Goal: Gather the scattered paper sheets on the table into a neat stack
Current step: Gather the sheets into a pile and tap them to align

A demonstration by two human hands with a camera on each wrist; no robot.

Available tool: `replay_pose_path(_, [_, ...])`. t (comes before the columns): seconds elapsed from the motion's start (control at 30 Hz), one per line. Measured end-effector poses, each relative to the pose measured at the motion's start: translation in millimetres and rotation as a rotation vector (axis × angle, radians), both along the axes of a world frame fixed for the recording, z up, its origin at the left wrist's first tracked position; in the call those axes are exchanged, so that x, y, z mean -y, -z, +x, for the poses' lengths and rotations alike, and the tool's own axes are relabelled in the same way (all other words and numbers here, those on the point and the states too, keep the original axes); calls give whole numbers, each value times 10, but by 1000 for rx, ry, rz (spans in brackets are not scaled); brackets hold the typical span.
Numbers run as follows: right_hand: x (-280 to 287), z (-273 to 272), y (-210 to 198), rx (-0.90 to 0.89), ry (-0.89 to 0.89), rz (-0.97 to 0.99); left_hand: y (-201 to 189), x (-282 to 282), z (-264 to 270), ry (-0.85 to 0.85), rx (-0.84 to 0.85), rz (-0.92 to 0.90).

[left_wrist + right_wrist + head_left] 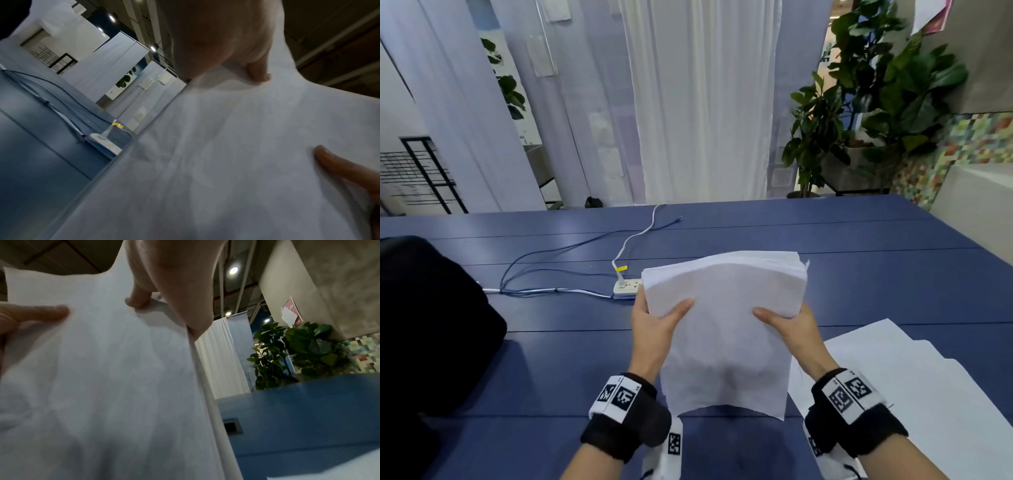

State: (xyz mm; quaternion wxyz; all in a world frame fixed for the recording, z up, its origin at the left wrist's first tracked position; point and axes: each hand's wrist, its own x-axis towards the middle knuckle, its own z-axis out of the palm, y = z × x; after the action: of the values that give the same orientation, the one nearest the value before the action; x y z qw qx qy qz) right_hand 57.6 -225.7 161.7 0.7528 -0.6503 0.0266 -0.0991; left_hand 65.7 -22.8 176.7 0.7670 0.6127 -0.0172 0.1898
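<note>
I hold a thick stack of white paper sheets (726, 335) upright over the blue table (893, 260), its lower edge near the tabletop and its top bowed away from me. My left hand (654, 318) grips the stack's left edge, thumb on the near face. My right hand (791, 325) grips the right edge the same way. The sheets fill the left wrist view (226, 146) and the right wrist view (102, 369), each with a thumb pressed on the paper. Several loose sheets (914, 383) lie flat and fanned on the table at the right.
A white power strip (626, 287) with a plugged-in cable lies just behind the stack, and blue and white cords (551, 253) trail left. A large black object (431, 325) sits at the table's left edge. Potted plants (876, 102) stand beyond the far right corner.
</note>
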Motion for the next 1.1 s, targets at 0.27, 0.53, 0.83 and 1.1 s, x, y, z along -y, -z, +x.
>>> replay_pose_path(0.27, [105, -3, -284, 122, -118, 66, -108, -167, 8, -3, 132, 10])
replay_pose_path(0.53, [75, -9, 322, -148, -71, 0, 134, -42, -75, 84, -96, 33])
replay_pose_path(0.83, [5, -73, 226, -105, -166, 14, 198, -186, -61, 12, -18, 46])
replay_pose_path(1.1, [-88, -164, 569, -219, -6, -46, 776, -108, -131, 66, -269, 142])
